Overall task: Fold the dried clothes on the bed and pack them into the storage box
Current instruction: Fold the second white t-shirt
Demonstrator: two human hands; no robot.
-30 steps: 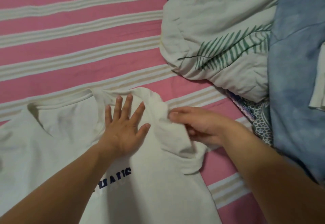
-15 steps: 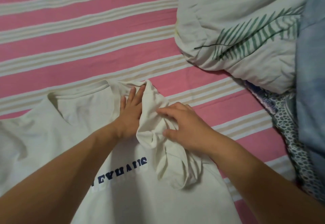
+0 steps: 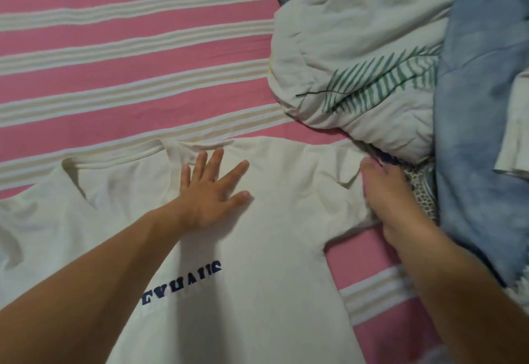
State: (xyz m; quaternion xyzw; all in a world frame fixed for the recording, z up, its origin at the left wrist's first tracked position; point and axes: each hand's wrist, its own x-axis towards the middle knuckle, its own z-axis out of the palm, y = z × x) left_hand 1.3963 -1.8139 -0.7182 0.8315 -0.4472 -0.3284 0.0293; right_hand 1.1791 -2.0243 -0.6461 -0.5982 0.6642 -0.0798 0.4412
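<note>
Meanwhile the left hand presses flat, fingers spread, on the white T-shirt lying on the striped bedsheet, the blurred right hand grips its sleeve, beside a crowding leaf-print quilt and blue cloth.

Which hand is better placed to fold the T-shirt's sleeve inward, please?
Probably the right hand: it is at the spread sleeve, while the left hand presses flat on the white T-shirt beside the collar.

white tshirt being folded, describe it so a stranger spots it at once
On the pink striped bed sheet, look at the near edge, under both hands. The white t-shirt lies flat there with dark blue lettering on it, unlike the leaf-print quilt and blue cloth bunched to its right.
</note>
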